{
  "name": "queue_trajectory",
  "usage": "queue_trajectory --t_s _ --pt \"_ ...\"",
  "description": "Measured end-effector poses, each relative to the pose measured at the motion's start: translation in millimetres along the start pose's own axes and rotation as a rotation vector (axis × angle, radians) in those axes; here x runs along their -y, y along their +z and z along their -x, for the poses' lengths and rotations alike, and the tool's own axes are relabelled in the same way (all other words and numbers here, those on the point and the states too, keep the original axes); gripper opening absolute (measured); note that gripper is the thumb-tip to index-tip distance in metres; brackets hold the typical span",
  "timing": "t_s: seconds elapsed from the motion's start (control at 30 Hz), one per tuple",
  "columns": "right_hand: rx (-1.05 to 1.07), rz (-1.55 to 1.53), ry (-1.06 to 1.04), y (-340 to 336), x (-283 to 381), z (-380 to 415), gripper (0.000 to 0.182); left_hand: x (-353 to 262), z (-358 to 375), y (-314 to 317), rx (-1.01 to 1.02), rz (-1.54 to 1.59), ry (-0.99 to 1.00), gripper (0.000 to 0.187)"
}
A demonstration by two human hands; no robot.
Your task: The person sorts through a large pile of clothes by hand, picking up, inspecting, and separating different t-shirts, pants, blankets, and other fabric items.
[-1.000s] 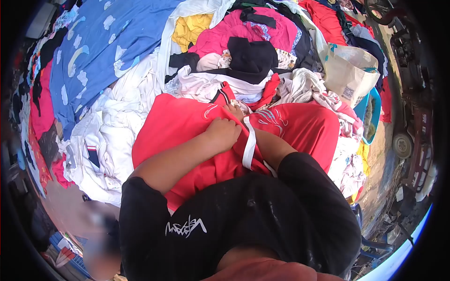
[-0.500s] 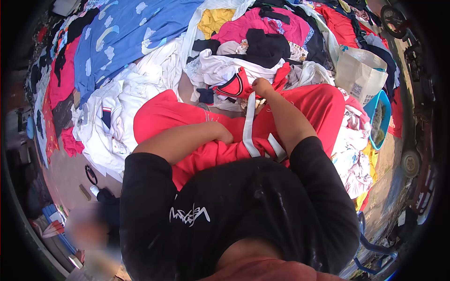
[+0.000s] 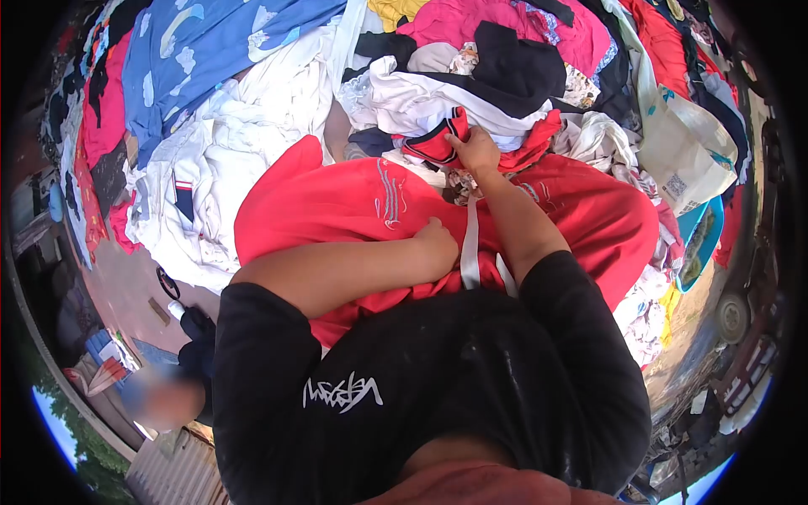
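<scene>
My right hand (image 3: 478, 153) is closed on a red garment (image 3: 459, 124) with a dark, white-edged band, just beyond my lap. More of the red cloth spreads to the right of the fingers. My left hand (image 3: 439, 246) is curled over the red trousers (image 3: 337, 206) on my crossed legs; its fingertips are hidden, so I cannot make out what is in it. A white strip (image 3: 470, 252) runs down my lap between the two forearms. White and black clothes (image 3: 454, 97) lie right behind the garment in my right hand.
White clothes (image 3: 227, 168) are heaped on the left, beside a blue cloud-patterned sheet (image 3: 219, 50). To the right stand a whitish bag (image 3: 686, 156) and a blue basin (image 3: 711, 252). Another person (image 3: 198, 353), partly blurred, is at the lower left.
My left hand has come up out of the folds in my lap into sight. My right hand still grips the red garment, whose banded edge has shifted. The view has tilted slightly.
</scene>
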State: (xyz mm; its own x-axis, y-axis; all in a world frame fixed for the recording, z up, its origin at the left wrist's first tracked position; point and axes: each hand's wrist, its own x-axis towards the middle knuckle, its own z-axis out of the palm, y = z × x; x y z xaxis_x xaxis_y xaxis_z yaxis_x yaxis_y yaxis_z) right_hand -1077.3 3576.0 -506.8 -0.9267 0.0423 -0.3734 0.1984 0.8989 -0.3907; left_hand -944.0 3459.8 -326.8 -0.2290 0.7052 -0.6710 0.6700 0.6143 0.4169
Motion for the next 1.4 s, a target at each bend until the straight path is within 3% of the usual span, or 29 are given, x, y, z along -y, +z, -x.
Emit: queue_trajectory --t_s 0.13,0.2,0.3,0.4,0.47,0.53,0.6,0.73,0.8,0.83,0.97,1.0,1.07,1.13,1.17,1.2,1.23,1.33,1.4 --pt "-0.092 0.017 -0.049 23 -5 -16 0.04 7 1 -5 -0.031 -0.022 -0.013 0.032" --pt "-0.151 -0.121 -0.041 3 5 -32 0.037 16 -3 0 -0.073 0.074 -0.046 0.032" --pt "-0.33 -0.578 -0.086 -63 40 -55 0.026 32 -5 -6 -0.149 0.092 -0.097 0.03" --pt "-0.455 -0.928 -0.346 -162 78 -70 0.021 49 11 -33 -0.298 0.117 -0.248 0.029" --pt "-0.389 -1.202 -0.574 -234 104 -53 0.02 64 17 -44 -0.486 0.245 -0.381 0.029" --pt "-0.307 -1.31 -0.661 -299 123 -16 0.019 69 28 -62 -0.769 0.352 -0.47 0.031" --pt "-0.243 -1.37 -0.726 -341 125 2 0.017 72 40 -79 -1.265 0.429 -0.447 0.038" --pt "-0.106 -1.49 -0.938 -399 128 62 0.015 81 74 -131 -1.694 0.709 -0.258 0.055" --pt "-0.044 -1.496 -0.939 -415 128 86 0.019 81 93 -154 -1.761 0.594 -0.256 0.061" --pt "-0.011 -1.5 -0.937 -420 127 96 0.021 83 99 -164 -1.743 0.585 -0.235 0.074" --pt "0.247 -1.49 -0.993 -427 120 128 0.036 72 108 -195 -1.686 0.619 0.03 0.094" --pt "0.296 -1.503 -1.0 -422 117 130 0.035 58 110 -199 -1.648 0.667 0.076 0.091" --pt "0.361 -1.543 -0.93 -414 114 135 0.029 61 89 -192 -1.6 0.463 0.199 0.074" --pt "0.276 -1.519 -0.906 -407 114 128 0.015 69 72 -180 -1.305 0.548 0.367 0.054" --pt "0.252 -1.474 -0.894 -402 103 109 0.014 49 85 -180 -1.164 0.915 0.203 0.041" --pt "0.225 -1.428 -0.87 -399 96 97 0.014 67 72 -169 -1.156 1.091 0.335 0.03" --pt "0.17 -1.444 -0.763 -398 92 88 0.018 91 66 -158 -1.224 1.034 0.255 0.021" --pt "0.07 -1.482 -0.544 -395 69 54 0.035 123 92 -158 -1.525 1.138 0.061 0.02" --pt "-0.004 -1.443 -0.47 -390 54 37 0.045 126 113 -166 -1.636 1.04 -0.044 0.022"
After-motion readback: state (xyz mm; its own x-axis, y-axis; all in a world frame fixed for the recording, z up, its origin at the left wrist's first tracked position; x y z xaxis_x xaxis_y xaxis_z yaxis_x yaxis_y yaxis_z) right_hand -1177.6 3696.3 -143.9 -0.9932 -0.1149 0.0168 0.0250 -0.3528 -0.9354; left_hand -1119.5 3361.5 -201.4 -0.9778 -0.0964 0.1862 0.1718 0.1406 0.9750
